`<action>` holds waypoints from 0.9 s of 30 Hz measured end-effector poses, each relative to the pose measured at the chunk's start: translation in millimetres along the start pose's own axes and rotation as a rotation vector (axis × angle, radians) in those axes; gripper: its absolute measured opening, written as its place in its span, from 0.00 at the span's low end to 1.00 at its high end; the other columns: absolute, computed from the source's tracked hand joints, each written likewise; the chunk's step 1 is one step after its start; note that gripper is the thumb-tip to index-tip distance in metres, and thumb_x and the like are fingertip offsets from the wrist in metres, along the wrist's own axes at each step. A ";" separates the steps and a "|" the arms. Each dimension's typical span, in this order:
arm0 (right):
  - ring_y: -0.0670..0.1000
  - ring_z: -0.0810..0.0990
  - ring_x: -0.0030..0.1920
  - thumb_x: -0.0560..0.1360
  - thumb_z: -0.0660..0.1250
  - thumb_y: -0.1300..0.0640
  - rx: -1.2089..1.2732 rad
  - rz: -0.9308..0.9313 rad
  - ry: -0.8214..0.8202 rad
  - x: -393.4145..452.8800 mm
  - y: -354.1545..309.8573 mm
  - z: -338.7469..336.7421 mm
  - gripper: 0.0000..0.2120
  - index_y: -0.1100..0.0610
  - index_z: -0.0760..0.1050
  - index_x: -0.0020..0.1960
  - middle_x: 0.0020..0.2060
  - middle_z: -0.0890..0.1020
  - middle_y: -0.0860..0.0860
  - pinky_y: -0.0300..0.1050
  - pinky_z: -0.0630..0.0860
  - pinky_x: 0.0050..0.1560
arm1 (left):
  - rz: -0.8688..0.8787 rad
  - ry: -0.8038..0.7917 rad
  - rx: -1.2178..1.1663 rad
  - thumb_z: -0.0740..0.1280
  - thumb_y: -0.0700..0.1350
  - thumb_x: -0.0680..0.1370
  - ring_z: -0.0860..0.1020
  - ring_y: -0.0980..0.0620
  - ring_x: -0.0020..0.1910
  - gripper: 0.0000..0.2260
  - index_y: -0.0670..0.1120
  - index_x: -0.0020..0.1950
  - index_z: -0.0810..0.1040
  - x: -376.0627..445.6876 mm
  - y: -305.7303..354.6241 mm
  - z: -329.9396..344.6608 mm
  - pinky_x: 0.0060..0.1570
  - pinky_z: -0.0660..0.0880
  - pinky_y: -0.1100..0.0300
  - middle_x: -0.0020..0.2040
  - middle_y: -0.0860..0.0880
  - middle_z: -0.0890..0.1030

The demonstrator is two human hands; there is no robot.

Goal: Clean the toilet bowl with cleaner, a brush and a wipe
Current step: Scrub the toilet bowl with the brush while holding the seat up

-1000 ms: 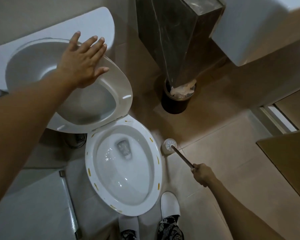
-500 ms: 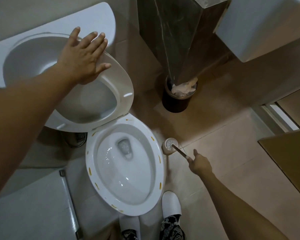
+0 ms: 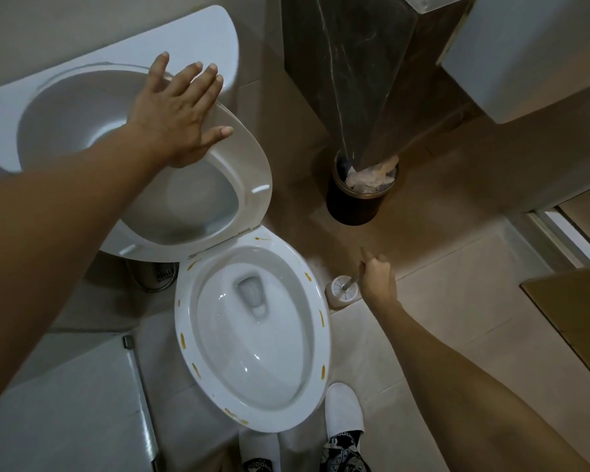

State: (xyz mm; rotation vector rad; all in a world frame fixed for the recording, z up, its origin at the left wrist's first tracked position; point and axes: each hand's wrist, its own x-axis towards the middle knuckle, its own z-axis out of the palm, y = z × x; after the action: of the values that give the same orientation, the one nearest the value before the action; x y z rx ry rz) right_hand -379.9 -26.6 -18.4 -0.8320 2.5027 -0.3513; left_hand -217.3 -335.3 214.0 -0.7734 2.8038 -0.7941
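A white toilet bowl [image 3: 315, 338] stands below me, with yellow-brown spots along its rim. Its seat [image 3: 252, 172] and lid are raised against the cistern [image 3: 191, 39]. My left hand [image 3: 176, 110] lies flat on the raised seat, fingers spread and straight. To the right of the bowl a toilet brush [image 3: 349, 284] sits in its white holder [image 3: 341, 294] on the floor. My right hand [image 3: 377, 279] grips the brush handle just above the holder.
A dark waste bin [image 3: 355, 206] with crumpled paper stands behind the brush holder, under a dark marble column [image 3: 355, 63]. A white cabinet top [image 3: 65, 403] is at lower left. My feet in white slippers [image 3: 343, 408] are at the bowl's front. A wooden door edge [image 3: 576, 311] is right.
My right hand has slid forward along the brush handle toward the holder, and the handle has come more upright. My left hand stays on the raised seat.
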 end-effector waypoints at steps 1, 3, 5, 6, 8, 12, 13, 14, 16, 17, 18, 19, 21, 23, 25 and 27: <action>0.63 0.76 0.51 0.79 0.58 0.65 0.028 -0.002 0.011 -0.4 -1.5 1.7 0.18 0.59 0.69 0.68 0.56 0.74 0.62 0.46 0.69 0.44 | -0.003 -0.007 0.004 0.35 0.64 0.75 0.48 0.49 0.77 0.37 0.44 0.78 0.46 0.3 0.5 -0.1 0.72 0.39 0.47 0.79 0.47 0.49; 0.61 0.75 0.54 0.79 0.59 0.65 0.023 -0.044 0.037 -3.3 -2.7 4.4 0.22 0.57 0.65 0.72 0.60 0.72 0.61 0.47 0.71 0.46 | -0.007 -0.020 -0.001 0.35 0.65 0.75 0.48 0.50 0.77 0.37 0.45 0.78 0.45 0.5 1.1 -1.1 0.72 0.39 0.47 0.79 0.47 0.48; 0.61 0.75 0.57 0.78 0.62 0.67 -0.031 -0.102 0.066 -7.4 -0.3 6.5 0.29 0.57 0.59 0.76 0.64 0.70 0.61 0.50 0.75 0.50 | -0.010 -0.028 -0.008 0.36 0.65 0.75 0.47 0.50 0.77 0.36 0.45 0.78 0.44 0.5 1.0 -1.6 0.72 0.38 0.46 0.79 0.47 0.48; 0.62 0.75 0.59 0.78 0.63 0.66 -0.040 -0.110 0.074 -8.9 1.6 6.9 0.30 0.57 0.57 0.77 0.67 0.68 0.61 0.51 0.76 0.52 | -0.011 -0.031 -0.008 0.36 0.65 0.75 0.47 0.50 0.77 0.37 0.45 0.78 0.44 0.5 0.9 -2.1 0.72 0.38 0.46 0.79 0.47 0.47; 0.63 0.73 0.64 0.80 0.60 0.62 -0.026 -0.080 0.065 -13.3 4.9 6.5 0.29 0.57 0.54 0.78 0.73 0.62 0.60 0.52 0.76 0.55 | -0.011 -0.038 -0.009 0.36 0.65 0.75 0.47 0.50 0.77 0.37 0.45 0.78 0.44 0.3 1.6 -2.9 0.72 0.38 0.46 0.79 0.47 0.47; 0.62 0.71 0.66 0.81 0.59 0.60 -0.040 -0.080 0.043 -28.1 13.4 7.4 0.29 0.57 0.52 0.78 0.77 0.54 0.58 0.52 0.76 0.55 | -0.014 -0.054 -0.017 0.36 0.65 0.75 0.46 0.50 0.77 0.37 0.45 0.78 0.44 0.5 1.0 -4.0 0.72 0.38 0.46 0.79 0.47 0.47; 0.61 0.69 0.68 0.81 0.59 0.61 -0.043 -0.092 0.046 -31.7 16.7 7.7 0.29 0.57 0.52 0.78 0.77 0.54 0.58 0.52 0.75 0.55 | -0.016 -0.060 -0.018 0.35 0.65 0.75 0.46 0.50 0.77 0.37 0.45 0.78 0.43 0.6 0.9 -4.6 0.72 0.38 0.46 0.79 0.47 0.47; 0.61 0.66 0.70 0.80 0.59 0.61 -0.040 -0.100 0.050 -34.7 19.9 8.1 0.29 0.58 0.52 0.78 0.77 0.53 0.58 0.52 0.75 0.56 | -0.017 -0.064 -0.019 0.35 0.65 0.75 0.46 0.50 0.77 0.37 0.45 0.78 0.43 0.8 0.8 -5.1 0.72 0.38 0.46 0.79 0.47 0.47; 0.59 0.59 0.75 0.81 0.59 0.60 -0.037 -0.113 0.064 -40.1 24.4 9.3 0.28 0.60 0.53 0.78 0.77 0.53 0.58 0.52 0.73 0.63 | -0.017 -0.073 -0.018 0.35 0.66 0.75 0.46 0.50 0.77 0.37 0.45 0.78 0.43 1.1 1.5 -5.7 0.72 0.38 0.46 0.79 0.47 0.46; 0.58 0.57 0.76 0.81 0.59 0.59 -0.039 -0.116 0.071 -42.7 25.7 10.2 0.28 0.60 0.53 0.78 0.77 0.53 0.58 0.51 0.71 0.66 | -0.016 -0.076 -0.018 0.35 0.66 0.75 0.46 0.49 0.77 0.37 0.45 0.78 0.43 1.2 1.7 -5.9 0.72 0.38 0.45 0.79 0.47 0.46; 0.57 0.55 0.77 0.81 0.59 0.59 -0.043 -0.116 0.073 -45.6 26.8 10.8 0.28 0.60 0.53 0.78 0.77 0.53 0.58 0.50 0.69 0.67 | -0.016 -0.078 -0.017 0.35 0.66 0.75 0.46 0.49 0.77 0.37 0.45 0.78 0.43 1.3 1.9 -6.0 0.72 0.38 0.45 0.79 0.47 0.46; 0.56 0.53 0.77 0.81 0.58 0.59 -0.048 -0.118 0.068 -48.4 28.0 11.5 0.28 0.60 0.52 0.78 0.78 0.52 0.57 0.48 0.67 0.68 | -0.017 -0.079 -0.017 0.35 0.66 0.75 0.46 0.49 0.77 0.37 0.45 0.78 0.43 1.3 1.8 -6.0 0.72 0.38 0.45 0.79 0.47 0.46; 0.55 0.50 0.78 0.82 0.57 0.58 -0.047 -0.143 0.048 -52.4 30.3 12.2 0.29 0.61 0.49 0.78 0.78 0.49 0.56 0.47 0.63 0.71 | -0.021 -0.077 -0.018 0.35 0.66 0.75 0.46 0.50 0.77 0.37 0.45 0.78 0.43 1.3 1.8 -5.7 0.72 0.38 0.45 0.79 0.47 0.47; 0.54 0.48 0.78 0.82 0.56 0.59 -0.039 -0.179 0.017 -51.6 30.3 10.6 0.30 0.61 0.46 0.78 0.78 0.45 0.55 0.46 0.58 0.74 | -0.021 -0.076 -0.018 0.35 0.66 0.75 0.46 0.50 0.77 0.37 0.45 0.78 0.43 1.5 1.9 -5.3 0.72 0.39 0.45 0.79 0.47 0.47; 0.54 0.45 0.78 0.80 0.57 0.64 -0.068 -0.217 -0.010 -44.0 27.3 8.5 0.33 0.61 0.42 0.79 0.78 0.42 0.55 0.47 0.53 0.76 | -0.021 -0.072 -0.017 0.35 0.66 0.75 0.47 0.50 0.77 0.37 0.45 0.78 0.44 1.6 1.5 -4.6 0.72 0.39 0.46 0.79 0.47 0.47; 0.53 0.41 0.78 0.77 0.61 0.67 -0.143 -0.253 -0.038 -31.2 21.7 4.8 0.39 0.61 0.39 0.78 0.78 0.39 0.55 0.48 0.48 0.77 | -0.021 -0.067 -0.020 0.36 0.66 0.75 0.47 0.50 0.77 0.37 0.45 0.78 0.44 1.6 1.5 -4.1 0.72 0.39 0.46 0.79 0.47 0.48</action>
State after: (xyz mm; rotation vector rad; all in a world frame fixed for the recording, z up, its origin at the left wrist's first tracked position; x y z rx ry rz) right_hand -366.3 9.2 -19.7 -1.2058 2.4132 -0.2391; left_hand -220.4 -333.2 216.8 -0.8184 2.7533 -0.7303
